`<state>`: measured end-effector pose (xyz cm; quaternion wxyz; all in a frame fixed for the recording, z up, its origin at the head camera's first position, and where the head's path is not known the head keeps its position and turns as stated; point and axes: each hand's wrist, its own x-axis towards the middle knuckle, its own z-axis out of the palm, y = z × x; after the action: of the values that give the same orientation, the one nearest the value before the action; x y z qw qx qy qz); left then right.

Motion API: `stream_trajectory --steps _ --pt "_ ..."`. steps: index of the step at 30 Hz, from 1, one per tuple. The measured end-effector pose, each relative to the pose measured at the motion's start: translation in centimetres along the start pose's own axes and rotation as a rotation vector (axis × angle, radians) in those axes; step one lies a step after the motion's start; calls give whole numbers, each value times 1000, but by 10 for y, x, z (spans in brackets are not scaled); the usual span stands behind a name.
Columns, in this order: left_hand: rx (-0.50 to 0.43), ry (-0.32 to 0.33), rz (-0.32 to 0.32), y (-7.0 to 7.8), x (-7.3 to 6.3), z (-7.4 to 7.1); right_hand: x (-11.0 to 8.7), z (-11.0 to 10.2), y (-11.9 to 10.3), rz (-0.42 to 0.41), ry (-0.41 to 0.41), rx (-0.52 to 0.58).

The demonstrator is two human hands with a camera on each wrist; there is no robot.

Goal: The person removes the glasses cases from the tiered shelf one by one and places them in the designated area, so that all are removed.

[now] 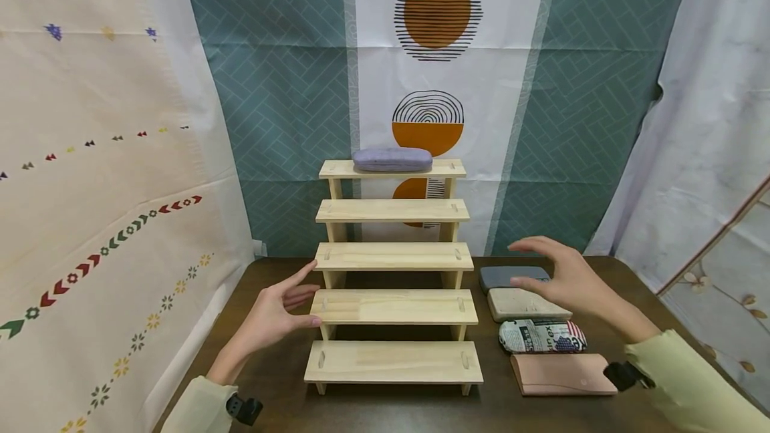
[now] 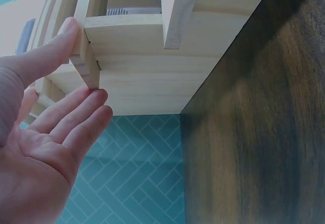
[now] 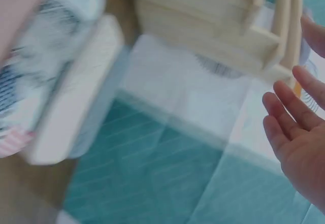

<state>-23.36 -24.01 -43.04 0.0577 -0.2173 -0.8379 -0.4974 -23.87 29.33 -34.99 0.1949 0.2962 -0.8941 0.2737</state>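
Observation:
A pale wooden stepped rack (image 1: 394,256) with several shelves stands on the dark table. My left hand (image 1: 273,316) is at its left side, fingers fairly straight; the thumb touches the end of the second shelf from the bottom. In the left wrist view, that board end (image 2: 87,66) lies between thumb and fingertips. My right hand (image 1: 568,279) hovers apart from the rack, fingers spread and holding nothing, above a grey case (image 1: 511,277) and a beige case (image 1: 523,304). A lavender glasses case (image 1: 392,160) lies on the top shelf.
Right of the rack, in front of the beige case, lie a newspaper-print case (image 1: 541,337) and a pink flap case (image 1: 562,374) on the brown table (image 1: 391,413). Patterned cloths hang behind, with a cream cloth (image 1: 108,186) left and a whitish one (image 1: 680,152) right.

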Motion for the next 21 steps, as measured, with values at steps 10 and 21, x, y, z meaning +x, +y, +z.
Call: stream_trajectory --steps 10,21 --pt "-6 1 -18 1 0 1 105 7 -14 100 -26 72" --pt "-21 -10 -28 -1 0 -1 190 12 -24 135 -67 83"
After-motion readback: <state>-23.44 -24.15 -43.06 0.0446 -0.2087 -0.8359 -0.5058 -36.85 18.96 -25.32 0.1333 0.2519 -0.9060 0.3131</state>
